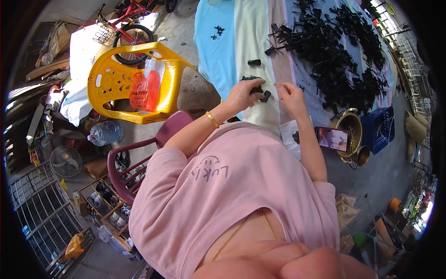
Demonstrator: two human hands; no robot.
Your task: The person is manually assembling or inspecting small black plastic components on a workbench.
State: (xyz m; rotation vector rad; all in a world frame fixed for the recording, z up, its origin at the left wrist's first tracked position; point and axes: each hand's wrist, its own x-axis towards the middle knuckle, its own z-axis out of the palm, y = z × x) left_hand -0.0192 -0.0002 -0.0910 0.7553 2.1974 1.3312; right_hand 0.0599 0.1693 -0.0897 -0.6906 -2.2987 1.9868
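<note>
a small black part (pixel 251 78) is held at the fingertips of the left hand (pixel 245 95), whose thumb and fingers are curled about it; its outline is mostly covered and somewhat blurred. the thumb and forefinger of the right hand (pixel 291 98) are brought together just beside, and whether anything tiny is pinched between them cannot be told. small-piece handling by both hands seems to be the step under way; a steady hold by the left hand and a fine fingertip grip by the right appear to be called for.

a loose part (pixel 265 96) is seen between the hands, close to the left thumb, and a flat part (pixel 254 62) lies just beyond the left hand. farther off, ahead and to the left, a few bits (pixel 217 32) are scattered on the striped cloth (pixel 251 28). a large tangled heap (pixel 334 60) is spread beyond and to the right of the right hand.

nearer the body, to the right of the right forearm, a phone (pixel 333 139) is propped before a pot (pixel 355 122), with a blue basket (pixel 378 132) past it.

dark lettering and a smile doodle are borne by the pink shirt (pixel 251 167); dark print is carried by the red bag (pixel 145 90), well left of the left hand. no writing can be made out on the black parts.
</note>
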